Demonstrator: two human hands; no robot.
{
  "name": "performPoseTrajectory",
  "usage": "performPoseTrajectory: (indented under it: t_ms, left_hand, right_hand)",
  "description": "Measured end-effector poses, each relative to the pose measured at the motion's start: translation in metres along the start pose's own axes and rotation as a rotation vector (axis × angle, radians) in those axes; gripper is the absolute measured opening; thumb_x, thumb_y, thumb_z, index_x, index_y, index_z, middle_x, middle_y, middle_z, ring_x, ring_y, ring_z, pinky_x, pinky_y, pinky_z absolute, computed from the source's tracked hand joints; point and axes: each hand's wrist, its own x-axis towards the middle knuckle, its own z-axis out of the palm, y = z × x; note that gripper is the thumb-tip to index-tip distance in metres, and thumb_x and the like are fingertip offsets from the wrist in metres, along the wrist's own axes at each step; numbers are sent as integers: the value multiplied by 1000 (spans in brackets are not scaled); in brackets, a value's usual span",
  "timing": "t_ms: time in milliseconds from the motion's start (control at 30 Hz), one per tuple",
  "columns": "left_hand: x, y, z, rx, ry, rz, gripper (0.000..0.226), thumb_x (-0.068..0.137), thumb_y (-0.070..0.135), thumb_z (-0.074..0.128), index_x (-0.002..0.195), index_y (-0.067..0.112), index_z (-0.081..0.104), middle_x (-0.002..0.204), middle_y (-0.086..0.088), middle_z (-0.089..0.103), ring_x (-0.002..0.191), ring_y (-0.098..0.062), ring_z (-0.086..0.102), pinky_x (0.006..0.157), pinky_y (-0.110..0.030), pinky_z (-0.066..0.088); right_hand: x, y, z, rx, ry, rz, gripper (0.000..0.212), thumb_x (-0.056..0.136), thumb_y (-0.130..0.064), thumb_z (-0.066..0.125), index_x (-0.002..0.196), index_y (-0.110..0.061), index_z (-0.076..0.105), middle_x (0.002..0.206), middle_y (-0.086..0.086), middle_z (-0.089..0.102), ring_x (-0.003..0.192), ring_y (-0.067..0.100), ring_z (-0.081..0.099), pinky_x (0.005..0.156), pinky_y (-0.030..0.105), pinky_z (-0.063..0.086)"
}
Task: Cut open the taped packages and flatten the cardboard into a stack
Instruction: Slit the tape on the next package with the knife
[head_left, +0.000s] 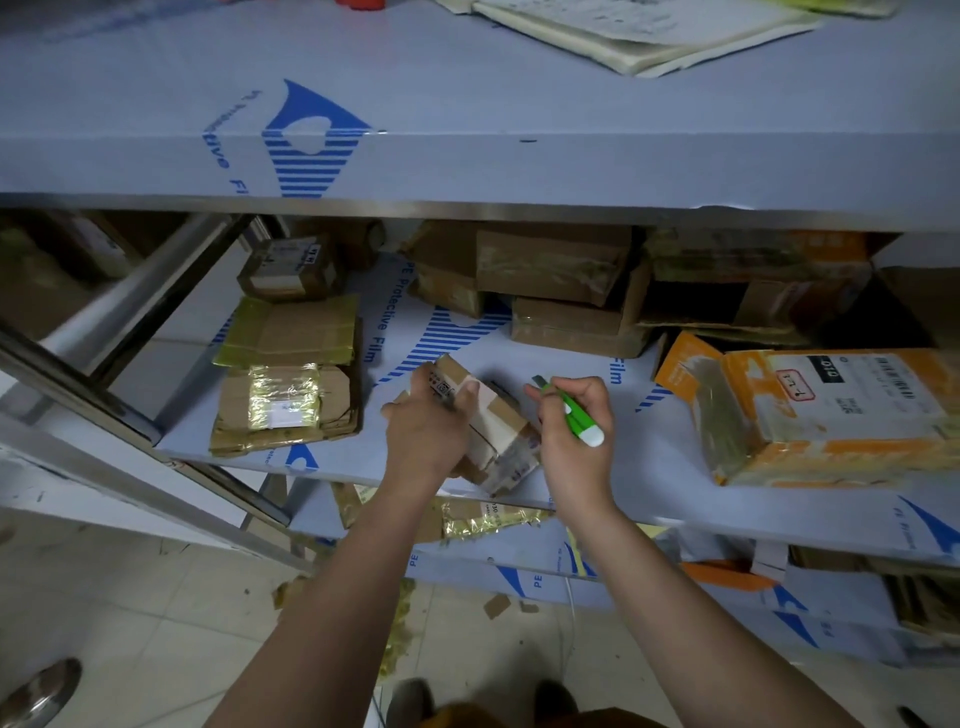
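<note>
On the middle shelf (597, 457) of a metal rack, its flat surface covered in pale plastic film printed with blue stripes and lettering, the left hand (428, 431) grips a small brown cardboard box (498, 421), fingers curled over its far top edge and thumb lying along the upper face. The box is wrapped with glossy clear tape and broad tan strips, and it sits tilted near the front lip of the shelf. Just beside it, the right hand (574, 436) is wrapped around a box cutter (571, 413) with a smooth green and white plastic body; the index finger lies along the handle and the short metal tip points toward the box's right side, though I cannot tell whether the blade touches the tape. The two hands are close together but apart, one on each side of the box. To the left lies a stack of flattened cardboard (288, 374), matte brown sheets with crinkled, shiny yellowish tape still stuck across them and a white label on the top piece. Behind it stands a small taped package (293, 267) with a pale label. Farther back, several larger sealed brown boxes (550, 265) are piled under the upper shelf. At the right rests a bulky orange and white carton (826, 410), glossy with tape and bearing printed labels. Scraps of torn cardboard (496, 605) dot the tiled floor below.
</note>
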Motion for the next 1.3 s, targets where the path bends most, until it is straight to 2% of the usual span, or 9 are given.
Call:
performPoseTrajectory:
  t_ms: [100, 200, 333, 433, 533, 633, 767, 1100, 1300]
  left_hand:
    - [2, 1, 5, -16, 14, -47, 55, 80, 76, 48, 113, 34, 33, 111, -14, 58, 78, -33, 64, 51, -27, 54]
    - [2, 1, 4, 131, 8, -52, 64, 78, 82, 41, 117, 32, 30, 111, -13, 56, 100, -37, 59, 74, -38, 47]
    - [-2, 2, 3, 327, 177, 39, 73, 87, 71, 42, 134, 16, 29, 145, -16, 23, 136, -37, 21, 107, -49, 25]
    - [4, -3, 2, 158, 181, 286, 73, 92, 49, 59, 141, 5, 29, 158, -14, 12, 140, -37, 26, 108, -48, 32]
    - [11, -19, 0, 209, 25, 491, 60, 97, 50, 45, 150, 26, 29, 162, -3, 12, 139, -35, 33, 105, -46, 32]
    - [20, -29, -7, 180, -152, 402, 63, 94, 56, 51, 150, 40, 26, 160, 10, 7, 144, -27, 21, 111, -44, 22]
    - [25, -24, -9, 115, -223, 264, 81, 76, 64, 68, 145, 41, 32, 135, 10, 27, 131, -26, 38, 111, -45, 36]
    - [20, -22, -6, 95, -179, 302, 78, 84, 55, 66, 150, 35, 30, 143, 10, 28, 117, -4, 40, 96, -27, 38]
    - [19, -24, -9, -59, -293, 231, 81, 84, 48, 70, 151, 39, 25, 153, 14, 13, 135, -10, 30, 111, -33, 34]
  right_hand:
    - [-11, 4, -7, -8, 133, -52, 23, 94, 2, 55, 89, -20, 55, 88, 0, 64, 92, 20, 72, 76, 38, 54]
    - [-31, 10, -10, 45, 180, -60, 20, 89, -15, 59, 85, -35, 58, 87, 2, 65, 86, 23, 67, 78, 45, 55]
    - [-17, 7, -5, 145, 136, 13, 19, 88, -15, 58, 84, -33, 60, 99, 16, 68, 102, 28, 69, 92, 56, 53]
    - [11, 5, -3, 197, 62, 97, 22, 92, -5, 55, 85, -25, 59, 105, 23, 68, 106, 28, 70, 95, 62, 50]
    - [26, 6, -10, 193, -20, 204, 24, 97, 1, 53, 90, -21, 57, 98, 9, 69, 105, 22, 71, 92, 55, 53]
    - [23, 9, -21, 269, -41, 234, 11, 96, -4, 60, 99, -14, 59, 95, 4, 72, 105, 21, 70, 86, 42, 59]
    - [18, 18, -23, 311, 31, 295, 12, 91, -3, 67, 98, -13, 67, 94, 5, 72, 93, 18, 70, 77, 33, 59]
    - [32, 20, -13, 303, 57, 343, 13, 95, -2, 61, 97, -14, 64, 88, 0, 71, 84, 9, 70, 95, 47, 55]
    - [36, 29, -12, 195, 13, 300, 17, 91, -1, 63, 92, -17, 65, 78, -4, 72, 82, 13, 68, 94, 46, 53]
